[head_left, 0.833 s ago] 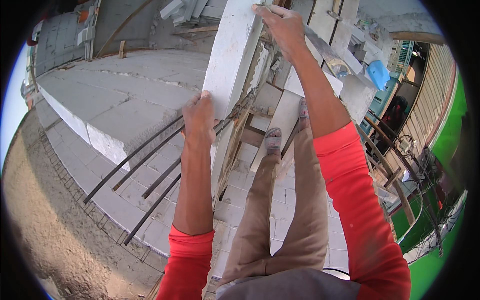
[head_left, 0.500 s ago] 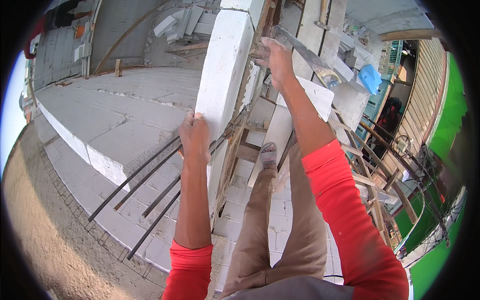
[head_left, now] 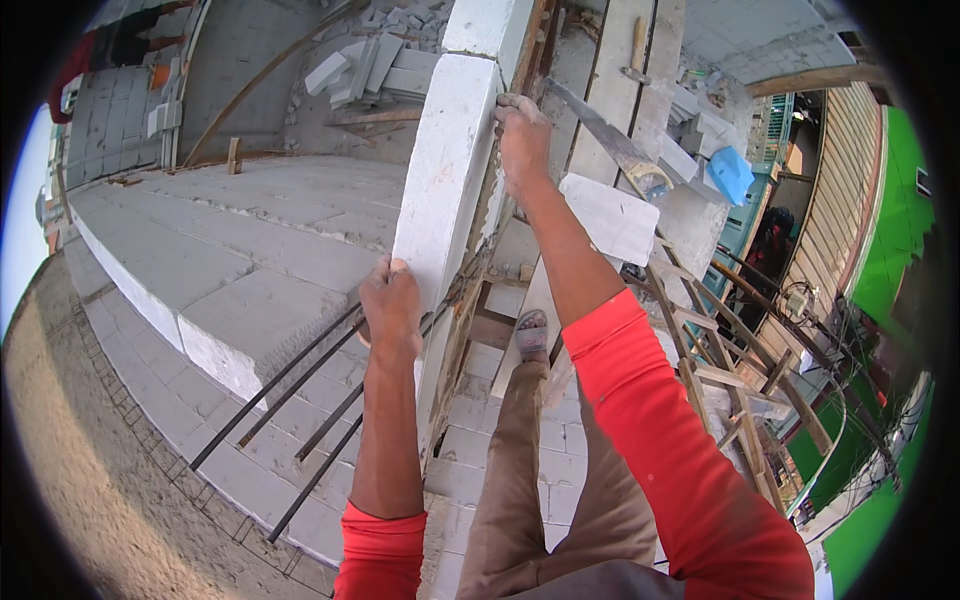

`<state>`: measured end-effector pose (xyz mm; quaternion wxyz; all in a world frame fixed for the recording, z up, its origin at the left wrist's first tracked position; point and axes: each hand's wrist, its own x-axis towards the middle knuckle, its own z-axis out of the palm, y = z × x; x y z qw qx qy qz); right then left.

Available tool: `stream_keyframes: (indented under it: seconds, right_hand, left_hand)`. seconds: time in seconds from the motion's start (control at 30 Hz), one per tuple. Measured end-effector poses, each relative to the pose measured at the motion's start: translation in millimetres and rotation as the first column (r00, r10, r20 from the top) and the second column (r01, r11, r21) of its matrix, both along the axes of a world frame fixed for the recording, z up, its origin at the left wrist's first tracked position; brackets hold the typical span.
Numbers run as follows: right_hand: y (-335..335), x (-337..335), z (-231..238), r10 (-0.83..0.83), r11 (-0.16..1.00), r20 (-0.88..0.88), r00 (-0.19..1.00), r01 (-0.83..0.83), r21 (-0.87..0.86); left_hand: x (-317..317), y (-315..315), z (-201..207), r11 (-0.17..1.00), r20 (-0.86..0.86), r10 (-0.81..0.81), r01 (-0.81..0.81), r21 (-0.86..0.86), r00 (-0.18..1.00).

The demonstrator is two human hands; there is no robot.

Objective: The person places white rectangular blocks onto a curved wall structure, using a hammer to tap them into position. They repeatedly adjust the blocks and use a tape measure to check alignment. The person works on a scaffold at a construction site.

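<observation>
The long, white rectangular block (head_left: 445, 170) lies lengthwise along the wall top, its far end beside another white block (head_left: 487, 25). The bare left hand (head_left: 390, 305) grasps its near left edge. The bare right hand (head_left: 523, 140) has bent fingers against its far right side; whether they grip, I cannot tell. Four dark, thin metal rods (head_left: 276, 389) project near left; a long grey-bladed handsaw (head_left: 603, 132) lies to the right.
</observation>
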<state>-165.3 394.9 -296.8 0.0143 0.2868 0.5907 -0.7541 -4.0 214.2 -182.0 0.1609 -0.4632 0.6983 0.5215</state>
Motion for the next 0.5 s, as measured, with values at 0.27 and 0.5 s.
stream_keyframes:
  seconds: [0.27, 0.5]
  right_hand:
    - [12.8, 5.8, 5.1, -0.174, 0.972, -0.044, 0.984, 0.178, 0.154]
    - [24.5, -0.9, 2.9, -0.019, 0.997, -0.098, 0.995, 0.026, 0.071]
  left_hand:
    - [-0.4, -0.1, 2.4, 0.999, 0.021, -0.009, 0.009, -0.032, 1.0]
    - [0.5, -2.8, -3.8, 1.0, 0.009, 0.012, -0.012, -0.012, 1.0]
